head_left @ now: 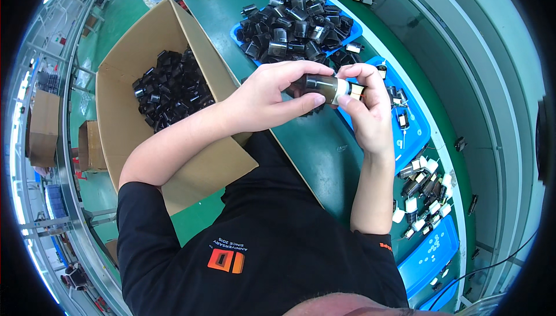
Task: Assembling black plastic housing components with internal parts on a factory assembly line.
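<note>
Head-worn wide fisheye, left of pair; faces steeply down over torso (272, 229); left hand (272, 96), right hand (368, 107) close.

Clock positions from the hands (373, 110). 9 o'clock: carton (113, 113) beside the bench (313, 148), casings (174, 93) inside. 12: heaped tray (355, 31) on the bench. Between 3 and 4: second tray (425, 128). Between 4 and 5: loose pile (431, 191). 5: third tray (420, 267).

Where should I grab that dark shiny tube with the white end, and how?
Probably by the round body of the dark tube, from the left, thumb on the near side and finger on the far side, like the left hand. It lies sideways, with that smooth part showing. I'd skip the white part: the right hand holds that end.
</note>
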The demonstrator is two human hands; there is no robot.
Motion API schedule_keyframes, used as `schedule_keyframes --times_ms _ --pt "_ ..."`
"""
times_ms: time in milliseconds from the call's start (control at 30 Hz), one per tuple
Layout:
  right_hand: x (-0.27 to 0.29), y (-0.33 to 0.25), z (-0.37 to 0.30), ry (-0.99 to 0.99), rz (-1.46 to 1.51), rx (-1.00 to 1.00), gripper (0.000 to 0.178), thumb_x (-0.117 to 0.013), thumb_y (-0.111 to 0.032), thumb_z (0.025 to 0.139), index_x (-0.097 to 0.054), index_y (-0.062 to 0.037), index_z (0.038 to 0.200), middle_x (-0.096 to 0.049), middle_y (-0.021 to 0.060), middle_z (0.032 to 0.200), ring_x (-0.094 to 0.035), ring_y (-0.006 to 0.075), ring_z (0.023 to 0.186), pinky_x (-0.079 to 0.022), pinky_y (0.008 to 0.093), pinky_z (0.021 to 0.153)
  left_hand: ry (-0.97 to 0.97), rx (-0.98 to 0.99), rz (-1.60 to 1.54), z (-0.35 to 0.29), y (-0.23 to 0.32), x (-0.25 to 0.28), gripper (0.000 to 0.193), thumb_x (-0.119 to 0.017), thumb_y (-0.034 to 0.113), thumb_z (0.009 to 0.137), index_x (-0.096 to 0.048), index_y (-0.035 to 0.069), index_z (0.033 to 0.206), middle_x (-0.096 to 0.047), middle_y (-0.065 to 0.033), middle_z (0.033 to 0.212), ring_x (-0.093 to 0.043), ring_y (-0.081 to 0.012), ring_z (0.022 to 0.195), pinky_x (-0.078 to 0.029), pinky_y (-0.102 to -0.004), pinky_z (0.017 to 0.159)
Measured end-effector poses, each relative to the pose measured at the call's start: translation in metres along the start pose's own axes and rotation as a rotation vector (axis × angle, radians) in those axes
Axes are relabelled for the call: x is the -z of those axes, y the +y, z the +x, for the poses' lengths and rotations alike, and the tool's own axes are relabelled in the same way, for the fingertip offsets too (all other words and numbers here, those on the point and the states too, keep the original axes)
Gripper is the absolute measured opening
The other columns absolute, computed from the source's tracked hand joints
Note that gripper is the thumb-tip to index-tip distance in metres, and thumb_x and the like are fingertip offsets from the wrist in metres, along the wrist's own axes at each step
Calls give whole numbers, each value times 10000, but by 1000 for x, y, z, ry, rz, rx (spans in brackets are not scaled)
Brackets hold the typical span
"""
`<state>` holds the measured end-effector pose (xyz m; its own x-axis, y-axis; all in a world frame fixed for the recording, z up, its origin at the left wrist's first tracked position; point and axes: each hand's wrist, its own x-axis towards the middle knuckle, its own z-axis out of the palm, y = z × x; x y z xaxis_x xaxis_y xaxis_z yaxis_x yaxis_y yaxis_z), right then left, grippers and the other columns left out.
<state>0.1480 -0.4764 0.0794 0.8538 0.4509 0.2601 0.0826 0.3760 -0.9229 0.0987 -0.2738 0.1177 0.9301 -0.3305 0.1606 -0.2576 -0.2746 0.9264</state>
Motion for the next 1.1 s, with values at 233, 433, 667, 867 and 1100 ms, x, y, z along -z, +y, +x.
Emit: schedule_keyframes --times_ms 233,433,667,867,1100 --pt "7 40 1 -140 890 -92 334 -617 -55 810 -561 -64 1139 -615 168 1103 -665 304 954 -587 414 831 177 -566 236 23 14 -24 451 -754 89 764 -606 44 1188 -651 -99 1061 -666 -197 890 -554 -286 720" --pt "3 52 -2 -152 1094 -103 278 -696 -171 735 -560 -110 970 -608 95 962 -674 225 827 -615 328 678 216 -711 459 26 15 -37 478 -763 156 749 -597 24 1177 -643 -102 909 -653 -244 781 -548 -322 682" --pt "7 62 3 -238 1053 -54 289 -723 -221 740 -560 -132 961 -571 67 948 -638 194 836 -589 293 623 150 -611 462 23 18 -38 549 -807 184 716 -618 36 1209 -676 -129 1015 -673 -260 902 -547 -331 781" --pt "3 48 5 -340 1081 54 352 -689 -240 743 -532 -124 1037 -522 94 1047 -613 198 851 -568 281 649 125 -613 482 20 19 -36 564 -813 185 696 -624 58 1212 -672 -118 1014 -654 -248 936 -537 -326 758" --pt "8 37 4 153 278 275 656 -645 -493 734 -484 -27 1166 -494 117 1201 -493 211 1096 -385 350 993 278 -767 609 28 8 -29 600 -827 155 628 -648 94 1197 -671 -38 1050 -606 -240 855 -486 -327 765"
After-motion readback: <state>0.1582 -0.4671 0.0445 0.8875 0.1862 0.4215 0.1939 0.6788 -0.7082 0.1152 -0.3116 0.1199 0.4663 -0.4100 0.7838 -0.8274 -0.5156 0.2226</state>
